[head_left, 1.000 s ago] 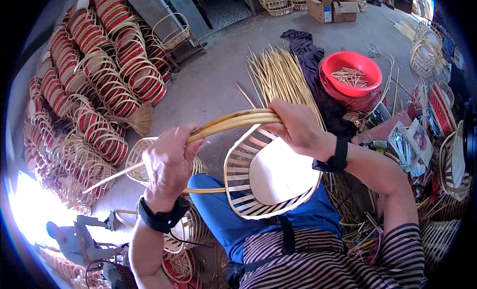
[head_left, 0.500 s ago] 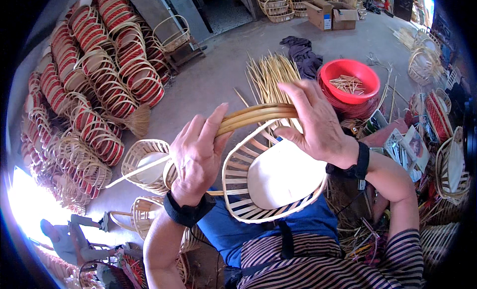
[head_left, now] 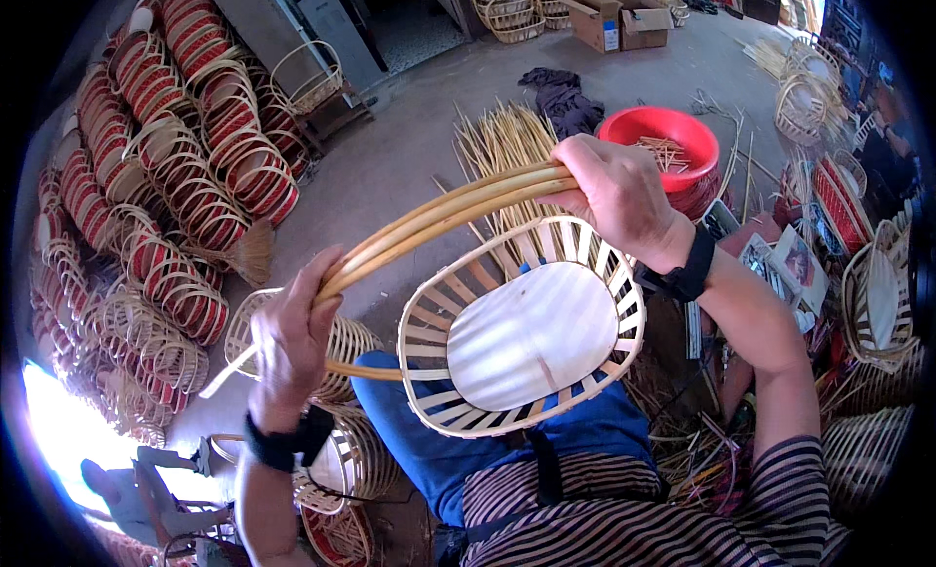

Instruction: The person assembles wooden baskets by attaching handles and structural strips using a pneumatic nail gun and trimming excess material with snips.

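An oval slatted basket (head_left: 530, 337) with a pale solid base rests on my lap, over blue trousers. Above it arches a handle of several yellow cane rods (head_left: 441, 208). My left hand (head_left: 289, 335) is closed round the left end of these rods, with a thin pale strip (head_left: 226, 370) sticking out beside it to the left. My right hand (head_left: 614, 192) grips their right end. A cane runs from below my left hand to the basket's left side; where it joins the bent rods is hidden by my fingers.
Stacked red-banded baskets (head_left: 185, 206) fill the left. Ahead lie loose canes (head_left: 492, 143), dark cloth (head_left: 561, 104), a red basin (head_left: 643, 123) and cardboard boxes (head_left: 595, 26). Mixed items (head_left: 780, 265) crowd my right. A co-worker (head_left: 146, 494) is at lower left, another person (head_left: 887, 118) at far right.
My hands have spread apart since half a second ago, the left moving down-left and the right slightly up, both on the canes. More of the basket's inside now shows beneath the arch.
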Available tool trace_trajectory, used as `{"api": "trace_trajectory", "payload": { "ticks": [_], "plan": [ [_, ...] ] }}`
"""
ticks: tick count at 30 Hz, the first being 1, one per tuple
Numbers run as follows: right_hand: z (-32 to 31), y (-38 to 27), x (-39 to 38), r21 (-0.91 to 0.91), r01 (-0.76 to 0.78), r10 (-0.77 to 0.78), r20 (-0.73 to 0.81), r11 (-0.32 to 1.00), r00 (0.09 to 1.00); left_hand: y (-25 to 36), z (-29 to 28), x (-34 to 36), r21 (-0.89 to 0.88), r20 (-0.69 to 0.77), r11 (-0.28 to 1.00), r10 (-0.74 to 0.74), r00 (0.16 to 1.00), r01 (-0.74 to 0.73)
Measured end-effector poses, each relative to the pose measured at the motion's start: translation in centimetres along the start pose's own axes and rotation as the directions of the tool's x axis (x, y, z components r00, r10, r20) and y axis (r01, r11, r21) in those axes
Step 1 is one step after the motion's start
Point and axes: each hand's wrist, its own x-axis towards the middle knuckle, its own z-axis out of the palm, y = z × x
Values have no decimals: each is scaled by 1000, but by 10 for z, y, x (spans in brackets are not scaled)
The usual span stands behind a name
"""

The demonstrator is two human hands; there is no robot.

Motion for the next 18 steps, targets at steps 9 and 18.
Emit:
{"api": "trace_trajectory", "payload": {
  "ticks": [9,18],
  "plan": [
    [29,-9,34,183,-92,116,-124,979,985,9,-21,6,173,-432,982,141,891,-72],
    [74,-31,-22,280,-202,189,71,939,979,-1,15,-18,297,-166,954,22,986,29]
  ]
}}
